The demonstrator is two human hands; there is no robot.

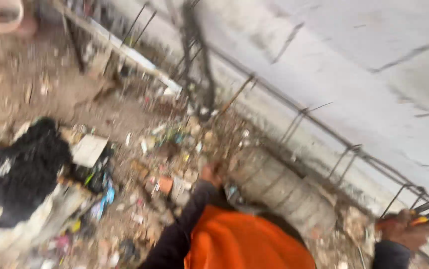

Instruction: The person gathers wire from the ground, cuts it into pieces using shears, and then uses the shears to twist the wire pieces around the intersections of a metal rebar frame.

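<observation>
While blurred, shows the right hand (407, 230) at lower right, fingers curled shut around an orange-handled tool (413, 219) held against the rebar cage (344, 149), whose long axis runs diagonally from upper left to lower right along the concrete wall (374, 60). Puts the left hand (209, 174) well apart, down by the rubble-strewn ground (140, 199) beside a ribbed concrete block (274, 182); grip there cannot be told.

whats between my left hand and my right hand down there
In the head view, a grey ribbed concrete cylinder lies on the rubble between the left hand and the right hand.
</observation>
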